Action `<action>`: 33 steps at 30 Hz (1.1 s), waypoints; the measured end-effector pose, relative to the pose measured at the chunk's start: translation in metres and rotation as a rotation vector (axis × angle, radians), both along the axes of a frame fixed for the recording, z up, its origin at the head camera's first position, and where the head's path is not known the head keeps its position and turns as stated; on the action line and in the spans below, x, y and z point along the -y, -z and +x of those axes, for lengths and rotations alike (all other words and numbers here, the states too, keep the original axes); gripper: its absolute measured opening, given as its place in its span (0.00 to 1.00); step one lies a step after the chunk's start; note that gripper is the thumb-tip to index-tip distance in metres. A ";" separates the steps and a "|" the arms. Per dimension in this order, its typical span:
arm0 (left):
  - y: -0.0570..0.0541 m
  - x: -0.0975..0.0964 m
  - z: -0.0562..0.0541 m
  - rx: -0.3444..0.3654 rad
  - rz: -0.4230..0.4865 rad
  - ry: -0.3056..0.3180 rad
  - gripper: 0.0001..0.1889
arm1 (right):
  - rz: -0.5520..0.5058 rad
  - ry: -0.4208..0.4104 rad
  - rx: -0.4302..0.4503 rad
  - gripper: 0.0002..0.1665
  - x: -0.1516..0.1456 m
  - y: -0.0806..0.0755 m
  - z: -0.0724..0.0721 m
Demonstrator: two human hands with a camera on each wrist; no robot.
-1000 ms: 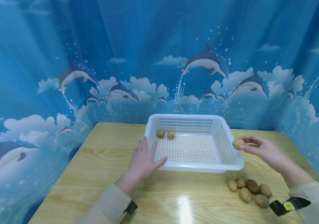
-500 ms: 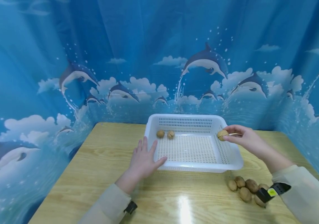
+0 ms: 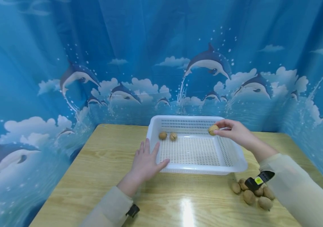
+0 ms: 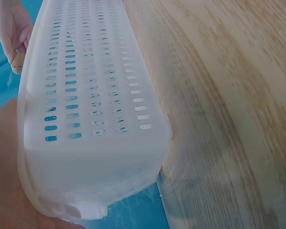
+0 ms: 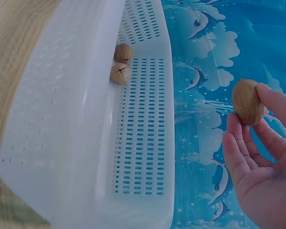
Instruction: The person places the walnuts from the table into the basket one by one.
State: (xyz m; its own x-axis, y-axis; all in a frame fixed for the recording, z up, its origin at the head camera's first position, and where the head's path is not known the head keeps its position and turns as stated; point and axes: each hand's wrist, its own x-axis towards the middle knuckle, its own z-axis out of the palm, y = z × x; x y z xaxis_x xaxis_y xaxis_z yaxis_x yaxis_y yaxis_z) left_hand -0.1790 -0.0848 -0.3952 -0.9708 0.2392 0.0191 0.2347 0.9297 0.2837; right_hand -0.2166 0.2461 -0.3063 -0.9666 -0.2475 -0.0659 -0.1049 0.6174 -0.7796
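Observation:
My right hand (image 3: 233, 130) pinches a walnut (image 3: 213, 130) between thumb and fingertips, over the right back part of a white plastic basket (image 3: 198, 170). In the right wrist view the same walnut (image 5: 248, 102) shows its whole brown shell. Two more walnuts lie inside the basket near its left back corner, a darker walnut (image 3: 162, 136) and a cracked walnut (image 3: 173, 136). Spread fingers of my left hand (image 3: 147, 162) rest on the basket's left rim. From the left wrist, that hand (image 4: 5, 167) lies along the rim beside the slotted wall.
Several walnuts (image 3: 248, 197) lie in a group on the wooden table (image 3: 116, 151), right of the basket's front corner and partly hidden by the right wrist's camera strap (image 3: 259, 180). A blue dolphin-print curtain (image 3: 155, 63) hangs behind the table and along its sides.
My right hand has carried the walnut leftward from outside the basket's right rim to above its inside. The left hand and the two walnuts in the basket have stayed put.

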 end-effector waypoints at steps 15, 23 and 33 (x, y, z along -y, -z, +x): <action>-0.001 -0.001 0.002 0.000 -0.012 0.000 0.45 | 0.006 -0.003 0.032 0.36 0.014 -0.001 -0.028; -0.003 -0.001 0.002 0.003 -0.018 -0.002 0.45 | 0.013 -0.023 0.049 0.37 0.023 0.000 -0.045; 0.000 0.000 0.001 -0.010 -0.026 0.001 0.46 | -0.020 -0.029 0.089 0.35 0.043 0.008 -0.070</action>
